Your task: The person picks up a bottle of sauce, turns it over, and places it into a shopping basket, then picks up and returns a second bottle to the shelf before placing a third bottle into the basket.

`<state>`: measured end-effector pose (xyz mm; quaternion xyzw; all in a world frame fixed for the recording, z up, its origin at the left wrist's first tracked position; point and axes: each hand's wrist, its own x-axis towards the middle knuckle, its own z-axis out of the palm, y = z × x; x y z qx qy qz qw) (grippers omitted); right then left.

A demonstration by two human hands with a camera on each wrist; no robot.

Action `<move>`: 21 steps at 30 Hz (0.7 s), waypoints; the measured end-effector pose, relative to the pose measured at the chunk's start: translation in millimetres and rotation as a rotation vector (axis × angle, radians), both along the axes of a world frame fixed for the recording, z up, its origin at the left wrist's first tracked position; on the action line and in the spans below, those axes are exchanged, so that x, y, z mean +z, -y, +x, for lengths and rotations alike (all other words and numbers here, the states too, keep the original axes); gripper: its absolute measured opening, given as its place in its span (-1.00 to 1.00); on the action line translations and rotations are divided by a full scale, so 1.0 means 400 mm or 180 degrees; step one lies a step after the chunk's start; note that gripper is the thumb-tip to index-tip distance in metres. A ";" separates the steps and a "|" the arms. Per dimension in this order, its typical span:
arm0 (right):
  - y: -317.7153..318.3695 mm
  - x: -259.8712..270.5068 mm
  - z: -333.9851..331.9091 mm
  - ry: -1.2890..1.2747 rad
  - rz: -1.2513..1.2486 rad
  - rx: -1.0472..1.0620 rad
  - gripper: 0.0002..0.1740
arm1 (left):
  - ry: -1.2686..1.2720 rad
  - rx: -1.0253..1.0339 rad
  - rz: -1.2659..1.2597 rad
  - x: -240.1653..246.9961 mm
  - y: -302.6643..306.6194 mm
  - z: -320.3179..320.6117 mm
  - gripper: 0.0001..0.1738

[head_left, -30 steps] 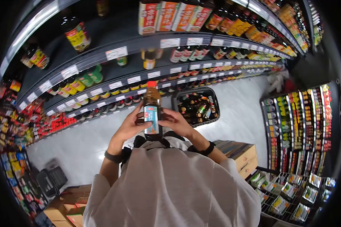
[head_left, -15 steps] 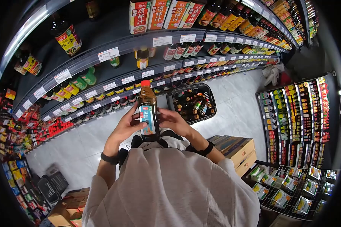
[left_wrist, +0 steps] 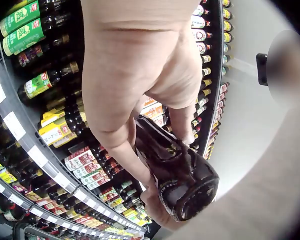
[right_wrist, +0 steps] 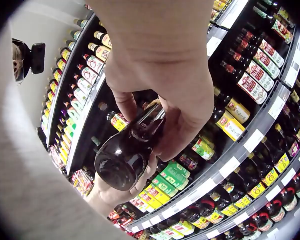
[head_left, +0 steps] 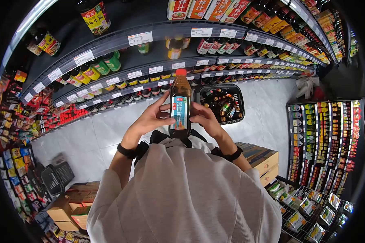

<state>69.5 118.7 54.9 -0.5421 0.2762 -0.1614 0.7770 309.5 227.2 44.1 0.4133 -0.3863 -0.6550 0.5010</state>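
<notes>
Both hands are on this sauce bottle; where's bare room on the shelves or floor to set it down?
Top shelf: a bare stretch between the lone dark bottle and the cartons. The floor tiles between the shelving and the cardboard boxes are free. Crowded: the basket, full of bottles, and the lower shelves.

Behind bottle [head_left: 180, 106], basket [head_left: 219, 86] below shelves [head_left: 109, 40]

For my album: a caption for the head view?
Left hand and right hand hold a dark bottle before stocked shelves.
</notes>
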 end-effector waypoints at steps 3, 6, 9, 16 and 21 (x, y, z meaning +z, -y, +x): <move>0.000 -0.003 0.003 0.0072 -0.0018 0.0050 -0.34 | -0.0281 0.0087 0.0061 -0.002 -0.003 -0.002 0.12; 0.004 0.005 0.012 0.0092 0.0064 0.0155 -0.33 | -0.0394 0.0139 0.0120 0.008 -0.002 0.000 0.00; -0.001 0.016 0.023 0.0053 -0.0062 0.0097 -0.42 | -0.0268 0.0147 0.0208 0.009 -0.011 0.008 -0.11; -0.012 0.022 0.048 0.0141 -0.0005 -0.0012 -0.40 | -0.0241 0.0187 0.0279 0.019 -0.015 0.030 -0.18; -0.006 -0.002 0.055 0.0107 -0.0048 0.0065 -0.35 | -0.0294 0.0141 0.0190 0.007 -0.021 0.047 -0.17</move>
